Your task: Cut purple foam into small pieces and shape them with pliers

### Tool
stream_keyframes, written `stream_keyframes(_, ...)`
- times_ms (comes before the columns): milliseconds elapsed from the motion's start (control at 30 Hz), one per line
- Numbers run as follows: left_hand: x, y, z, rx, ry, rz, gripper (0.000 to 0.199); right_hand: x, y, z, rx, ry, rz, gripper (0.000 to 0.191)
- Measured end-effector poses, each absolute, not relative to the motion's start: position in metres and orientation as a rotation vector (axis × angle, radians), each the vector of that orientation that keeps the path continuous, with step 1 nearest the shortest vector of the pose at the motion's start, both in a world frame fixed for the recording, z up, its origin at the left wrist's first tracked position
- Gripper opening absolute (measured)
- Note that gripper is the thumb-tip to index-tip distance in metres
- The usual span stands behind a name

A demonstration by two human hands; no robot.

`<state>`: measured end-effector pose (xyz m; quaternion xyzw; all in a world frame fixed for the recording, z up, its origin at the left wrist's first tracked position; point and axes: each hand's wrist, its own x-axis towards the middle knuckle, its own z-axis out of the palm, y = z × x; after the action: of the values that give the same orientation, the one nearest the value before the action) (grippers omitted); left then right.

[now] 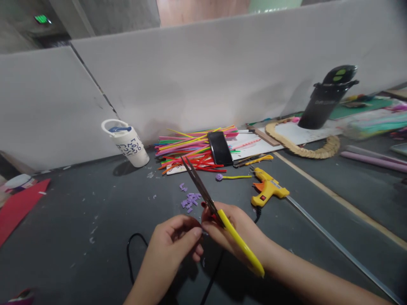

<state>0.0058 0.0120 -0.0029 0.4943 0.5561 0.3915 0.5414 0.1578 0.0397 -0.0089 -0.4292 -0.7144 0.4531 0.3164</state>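
My right hand (238, 224) is closed around a pair of scissors (237, 241) with yellow handles, its dark blades pointing up and away, slightly apart. Beside it, my left hand (178, 239) has thumb and fingers pinched together, close to the right fingertips. Whatever the pinch holds is too small and hidden to make out. Just beyond the hands lies a small pile of cut purple pieces (190, 201). Farther back, a yellow stem with a purple ball tip (219, 177) rests on the dark table.
A yellow glue gun (269, 188) lies to the right. At the back are colourful pipe cleaners (187, 146), a black phone (220, 148), a white cup (132, 148) and a black tumbler (324, 101). Red sheet (23, 207) lies left; a black cord (129, 250) runs nearby.
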Motion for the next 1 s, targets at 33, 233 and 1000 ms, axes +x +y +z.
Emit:
stream_keyframes(33, 0.006, 0.013, -0.002, 1.089, 1.302, 0.921, 0.011, 0.158, 0.040, -0.009, -1.113, -1.892, 1.194, 0.007)
stream_keyframes(233, 0.007, 0.013, -0.005, 0.913, 1.242, 0.944, 0.009, 0.158, 0.041, -0.010, -1.083, -1.929, 1.174, 0.007)
stream_keyframes(1000, 0.001, 0.010, -0.005, 0.848, 1.179, 1.605, 0.007, 0.151, 0.028, -0.022, -1.402, -2.321, 0.454, 0.049)
